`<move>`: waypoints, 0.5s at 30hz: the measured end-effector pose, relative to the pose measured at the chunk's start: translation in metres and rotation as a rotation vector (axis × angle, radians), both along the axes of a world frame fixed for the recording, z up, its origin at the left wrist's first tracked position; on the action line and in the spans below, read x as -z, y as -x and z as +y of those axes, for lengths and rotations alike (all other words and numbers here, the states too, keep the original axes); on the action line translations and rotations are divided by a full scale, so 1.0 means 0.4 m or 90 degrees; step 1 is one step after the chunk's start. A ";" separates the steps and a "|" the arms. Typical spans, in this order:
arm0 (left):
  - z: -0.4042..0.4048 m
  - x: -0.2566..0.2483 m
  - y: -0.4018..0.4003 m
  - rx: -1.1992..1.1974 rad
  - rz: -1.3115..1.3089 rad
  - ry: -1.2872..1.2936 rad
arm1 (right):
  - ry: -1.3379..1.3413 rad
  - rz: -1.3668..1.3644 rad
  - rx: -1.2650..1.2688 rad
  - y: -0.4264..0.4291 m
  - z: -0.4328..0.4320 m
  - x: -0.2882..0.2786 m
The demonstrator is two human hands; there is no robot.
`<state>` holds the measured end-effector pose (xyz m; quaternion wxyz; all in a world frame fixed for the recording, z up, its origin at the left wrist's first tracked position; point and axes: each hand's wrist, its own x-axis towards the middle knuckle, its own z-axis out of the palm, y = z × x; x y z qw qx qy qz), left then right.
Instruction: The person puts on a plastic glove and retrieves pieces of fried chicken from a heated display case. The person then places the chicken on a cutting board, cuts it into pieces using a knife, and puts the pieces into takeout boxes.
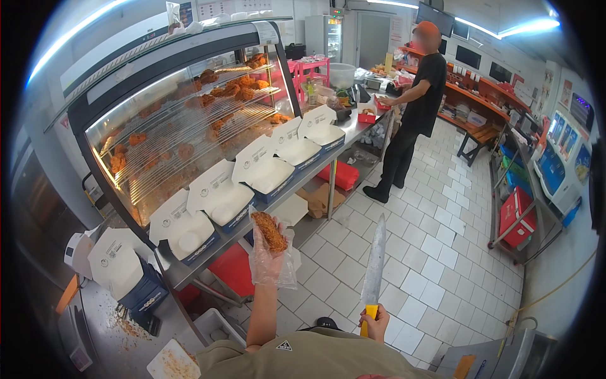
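A breaded fried piece point(270, 232) lies in my left hand point(269, 260), which wears a clear plastic glove. My right hand point(375, 323) grips the yellow handle of a large kitchen knife point(374, 260), its blade pointing up and away from me. Beyond my left hand, several open takeaway boxes point(220, 211), white inside and dark blue outside, line the edge of a steel counter point(177, 279). Small white round cups stand in the nearer boxes. Behind them, a lit glass display warmer point(189, 123) holds fried chicken point(232, 90) on wire racks.
Ahead, a co-worker point(421, 94) in dark clothes and an orange cap stands at the counter by red boxes point(367, 113). At lower left are a stack of boxes point(128, 275) and a crumb-covered white cutting board point(173, 362). A shelf with a red cooler point(517, 215) runs along the right.
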<state>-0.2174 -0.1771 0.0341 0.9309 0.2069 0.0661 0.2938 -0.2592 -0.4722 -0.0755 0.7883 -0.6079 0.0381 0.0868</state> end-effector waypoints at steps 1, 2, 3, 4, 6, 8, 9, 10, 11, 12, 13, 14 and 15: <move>-0.001 -0.001 0.001 -0.006 -0.006 -0.003 | 0.002 -0.002 0.000 0.000 -0.001 -0.001; -0.002 -0.001 0.001 -0.013 -0.011 -0.007 | 0.003 -0.004 0.000 0.001 -0.001 -0.001; -0.002 0.000 0.000 -0.012 -0.011 -0.007 | 0.003 -0.004 0.000 0.000 -0.002 -0.002; -0.001 0.001 -0.001 -0.012 -0.015 -0.005 | 0.003 -0.003 0.002 0.000 -0.003 -0.002; -0.001 0.001 -0.002 -0.012 -0.017 -0.003 | 0.002 -0.001 0.004 0.000 -0.004 -0.003; -0.003 -0.002 -0.002 -0.010 -0.009 0.015 | 0.003 -0.003 0.004 0.000 -0.005 -0.004; -0.004 -0.003 -0.002 -0.010 -0.009 0.015 | 0.002 -0.003 0.004 0.001 -0.005 -0.005; -0.005 -0.003 -0.002 -0.010 -0.011 0.017 | 0.001 -0.001 0.008 0.001 -0.005 -0.005; -0.005 -0.003 -0.001 -0.010 -0.013 0.019 | 0.000 0.001 0.012 0.002 -0.005 -0.004; -0.005 -0.003 -0.001 -0.010 -0.013 0.020 | 0.001 0.001 0.012 0.002 -0.005 -0.003; -0.005 -0.002 0.000 -0.011 -0.015 0.026 | -0.004 -0.001 0.012 0.001 -0.006 -0.001; -0.005 -0.002 0.002 -0.013 -0.017 0.032 | -0.009 -0.003 0.013 0.001 -0.006 0.000; -0.005 -0.002 0.003 -0.014 -0.017 0.033 | -0.008 -0.003 0.011 0.001 -0.005 -0.001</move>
